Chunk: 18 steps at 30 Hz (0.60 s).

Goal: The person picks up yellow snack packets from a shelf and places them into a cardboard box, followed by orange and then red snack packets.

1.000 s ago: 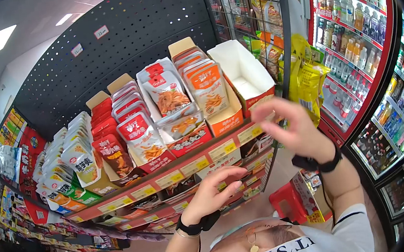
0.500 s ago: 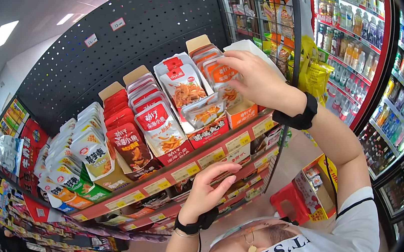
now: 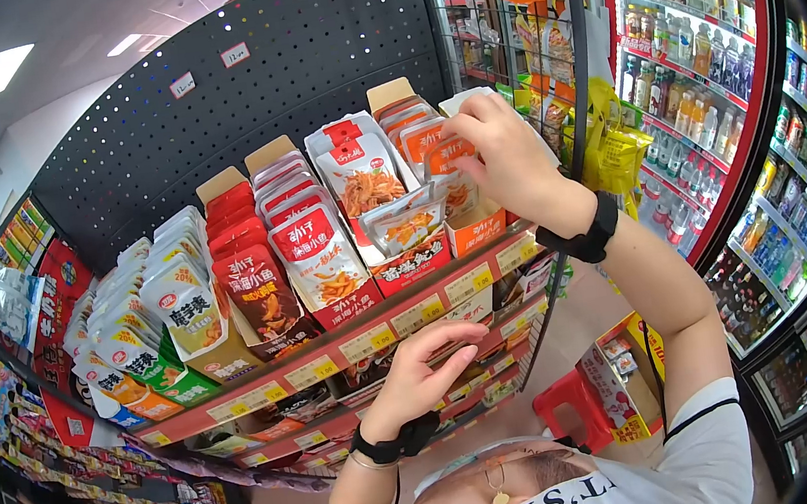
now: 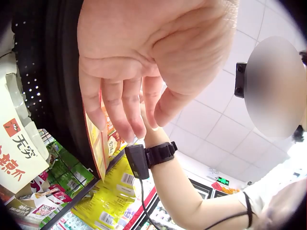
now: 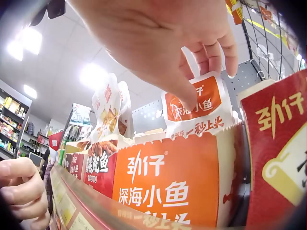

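One right hand narrowed to a pinch on an orange-and-white packet, thumb at the front, fingers behind; packet upright, top above the rim of an orange box, lower end hidden behind the box front, near the right front corner of the shelf; more orange packets just behind, in the same box; just beside, at the shelf's right end, a red box, mostly hidden by the hand in the head view; left hand near the middle of the shelf's front edge, fingers loosely bent, thumb apart; price labels all along that edge; leftward from the orange box, white pouches, red-and-white packets, dark red packets, white-and-gold packets; green packets toward the left front corner; black pegboard along the back edge; beyond the right end, yellow bags, then a drinks fridge; below on the floor, an open carton.
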Motion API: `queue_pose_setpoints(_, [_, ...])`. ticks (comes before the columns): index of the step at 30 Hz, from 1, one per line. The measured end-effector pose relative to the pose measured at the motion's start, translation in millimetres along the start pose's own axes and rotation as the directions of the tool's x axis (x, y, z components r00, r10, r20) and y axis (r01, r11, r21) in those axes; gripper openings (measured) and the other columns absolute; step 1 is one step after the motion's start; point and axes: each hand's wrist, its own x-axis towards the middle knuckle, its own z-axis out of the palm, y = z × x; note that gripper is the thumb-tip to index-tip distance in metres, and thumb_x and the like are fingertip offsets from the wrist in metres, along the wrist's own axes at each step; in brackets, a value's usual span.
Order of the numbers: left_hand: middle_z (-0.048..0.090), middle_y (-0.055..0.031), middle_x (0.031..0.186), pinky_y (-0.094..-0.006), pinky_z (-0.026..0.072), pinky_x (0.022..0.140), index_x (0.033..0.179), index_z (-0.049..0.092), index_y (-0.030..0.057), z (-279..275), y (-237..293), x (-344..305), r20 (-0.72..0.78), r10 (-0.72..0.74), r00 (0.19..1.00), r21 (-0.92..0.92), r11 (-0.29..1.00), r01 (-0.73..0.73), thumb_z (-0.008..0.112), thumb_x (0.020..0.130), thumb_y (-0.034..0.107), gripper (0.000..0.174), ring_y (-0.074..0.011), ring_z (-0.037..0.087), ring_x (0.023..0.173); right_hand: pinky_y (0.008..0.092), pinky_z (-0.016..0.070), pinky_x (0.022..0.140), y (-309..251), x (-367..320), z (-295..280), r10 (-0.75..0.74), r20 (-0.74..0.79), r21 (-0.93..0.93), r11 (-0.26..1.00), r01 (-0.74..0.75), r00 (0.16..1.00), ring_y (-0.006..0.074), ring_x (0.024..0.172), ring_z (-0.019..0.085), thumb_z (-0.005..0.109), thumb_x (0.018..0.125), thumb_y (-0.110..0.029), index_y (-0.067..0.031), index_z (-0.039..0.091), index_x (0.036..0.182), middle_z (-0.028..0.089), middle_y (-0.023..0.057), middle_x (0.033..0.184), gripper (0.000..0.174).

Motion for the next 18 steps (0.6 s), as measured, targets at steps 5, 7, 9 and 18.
queue_pose_setpoints(5, [0.059, -0.0109, 0.111, -0.0325, 0.0439, 0.090, 0.105, 0.061, 0.0006, -2, 13, 18, -0.055, 0.140, 0.989, 0.111, 0.985, -0.133, 0.056, 0.084, 0.004, 0.022, -0.0201, 0.055, 0.107, 0.0340, 0.0457, 0.077, 2, -3, -15, 0.088, 0.071, 0.170, 0.980, -0.099, 0.994, 0.0255, 0.088, 0.056, 0.067, 0.068, 0.002, -0.0018, 0.058, 0.082, 0.058, 0.0100, 0.089, 0.018])
queue_pose_setpoints(7, [0.052, -0.0134, 0.124, -0.0315, 0.0429, 0.092, 0.114, 0.057, 0.0005, -1, 21, 29, -0.111, 0.244, 0.963, 0.182, 0.958, -0.222, 0.056, 0.084, 0.002, 0.030, -0.0216, 0.051, 0.113, 0.0317, 0.0469, 0.073, 5, -6, -25, 0.179, 0.210, 0.302, 0.923, -0.237, 0.961, 0.0218, 0.083, 0.060, 0.068, 0.068, 0.002, -0.0004, 0.058, 0.080, 0.061, 0.0092, 0.084, 0.016])
queue_pose_setpoints(9, [0.050, -0.0142, 0.126, -0.0319, 0.0427, 0.093, 0.117, 0.055, 0.0004, 4, 34, 40, -0.182, 0.285, 0.941, 0.241, 0.941, -0.238, 0.056, 0.084, 0.001, 0.033, -0.0224, 0.050, 0.115, 0.0288, 0.0479, 0.069, 4, -10, -36, 0.140, 0.271, 0.401, 0.883, -0.244, 0.952, 0.0166, 0.071, 0.062, 0.067, 0.069, 0.003, 0.0016, 0.059, 0.074, 0.064, 0.0080, 0.074, 0.010])
queue_pose_setpoints(18, [0.053, -0.0187, 0.122, -0.0354, 0.0469, 0.087, 0.122, 0.052, 0.0010, 24, 32, 85, -0.344, 0.494, 0.799, 0.606, 0.766, -0.212, 0.061, 0.080, 0.000, 0.044, -0.0311, 0.054, 0.111, 0.0263, 0.0490, 0.067, 2, -27, -60, -0.033, 0.361, 0.513, 0.841, -0.170, 0.932, 0.0150, 0.072, 0.062, 0.068, 0.073, -0.001, -0.0001, 0.064, 0.081, 0.065, 0.0075, 0.076, 0.009])
